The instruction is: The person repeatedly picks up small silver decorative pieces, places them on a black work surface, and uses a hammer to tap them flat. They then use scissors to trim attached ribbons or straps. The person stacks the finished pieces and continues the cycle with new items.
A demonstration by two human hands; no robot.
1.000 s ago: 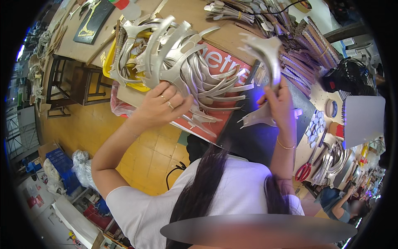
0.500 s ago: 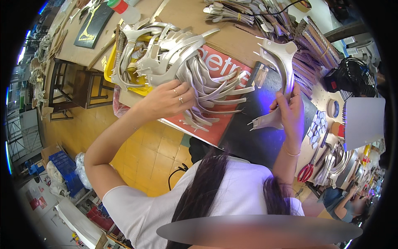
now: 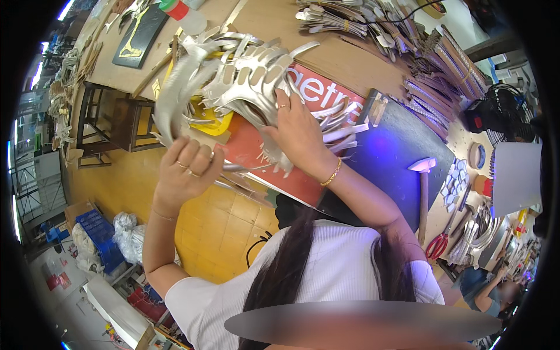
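Observation:
Silver shoe-upper pieces (image 3: pixel 239 96) with curved straps lie in a heap on a red printed sheet (image 3: pixel 245 140). My left hand (image 3: pixel 189 166), at the heap's near left side, is closed on the lower end of one silver shoe-upper piece (image 3: pixel 172 96), which is smeared by motion. My right hand (image 3: pixel 300 134) reaches across to the heap's right side, its thumb and fingers around several of the stacked pieces. Its fingertips are partly hidden among them. Behind the left-hand piece, a yellow basket (image 3: pixel 219 123) shows in part under the heap.
A hammer (image 3: pixel 424 181) lies on the black mat (image 3: pixel 382 163) to my right. Beyond it are red-handled scissors (image 3: pixel 437 245), a tape roll (image 3: pixel 476 156) and a black fan (image 3: pixel 504 111). Bundled straps (image 3: pixel 446 64) fill the far right. A lidded bottle (image 3: pixel 186 17) stands far left.
My right hand has left the mat's side and moved left onto the heap; the piece it held is no longer there. My left hand has moved left and nearer, closing on a piece.

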